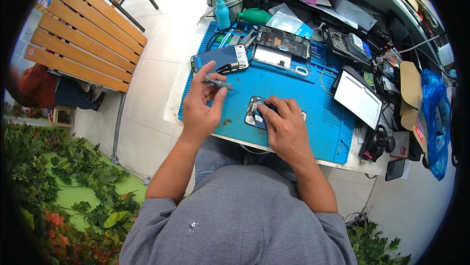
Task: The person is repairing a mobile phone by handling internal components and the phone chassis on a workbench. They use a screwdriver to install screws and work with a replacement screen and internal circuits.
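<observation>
On the mat, what seems a phone panel lies near; an opened phone lies far, a second panel to its left.

We have, on our white table, a blue rubber mat bearing a dark rectangular phone panel under our right hand and a flat, dark-blue phone screen beyond our left hand.

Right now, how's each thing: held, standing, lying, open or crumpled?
Grey pointed tool: held in the left grip, tip pointing right.
Phone panel: on the blue mat, touched by the right grip.
Opened phone: insides showing.
Blue bottle: standing upright.
Green bulb: lying on its side.
Blue plastic bag: crumpled.
</observation>
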Demonstrator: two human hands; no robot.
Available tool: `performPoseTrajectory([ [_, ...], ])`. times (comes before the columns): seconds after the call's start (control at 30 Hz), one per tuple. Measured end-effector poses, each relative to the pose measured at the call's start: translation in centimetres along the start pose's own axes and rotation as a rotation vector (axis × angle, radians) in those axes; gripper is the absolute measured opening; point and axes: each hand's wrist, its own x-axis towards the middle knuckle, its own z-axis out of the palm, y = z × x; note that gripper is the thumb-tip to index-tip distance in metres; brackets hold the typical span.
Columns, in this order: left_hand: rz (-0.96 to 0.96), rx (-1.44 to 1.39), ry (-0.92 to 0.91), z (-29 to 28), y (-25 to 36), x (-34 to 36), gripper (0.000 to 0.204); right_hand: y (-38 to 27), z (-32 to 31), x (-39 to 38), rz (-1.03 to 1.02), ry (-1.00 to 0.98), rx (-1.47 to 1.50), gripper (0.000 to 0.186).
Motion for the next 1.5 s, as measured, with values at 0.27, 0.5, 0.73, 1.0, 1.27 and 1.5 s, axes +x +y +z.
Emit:
performPoseTrajectory([
  [0.27, 0.11, 0.101, -0.011, 0.3, 0.3, -0.1, 0.07, -0.1, 0.0, 0.0, 0.002, 0.005, -0.002, 0.043],
  [0.5, -0.092, 0.0, 0.093, 0.0, 1.1, 0.7, 0.071, 0.2, 0.3, -0.1, -0.01, 0.009, -0.014, 0.044],
  [0.73, -0.284, 0.017, 0.043, 0.1, 2.0, 1.1, 0.072, 0.2, 0.3, -0.2, -0.008, 0.011, -0.009, 0.044],
  [1.0, -0.344, 0.05, 0.037, 0.2, 2.3, 1.6, 0.071, 0.1, 0.2, -0.1, -0.006, 0.011, -0.007, 0.043],
  [1.27, -0.365, 0.089, 0.037, 0.2, 2.2, 1.9, 0.073, 0.1, 0.1, 0.0, -0.01, 0.007, -0.01, 0.042],
  [1.5, -0.377, 0.092, 0.038, 0.3, 2.2, 2.1, 0.073, 0.0, 0.0, 0.0, -0.003, 0.006, -0.01, 0.042],
])
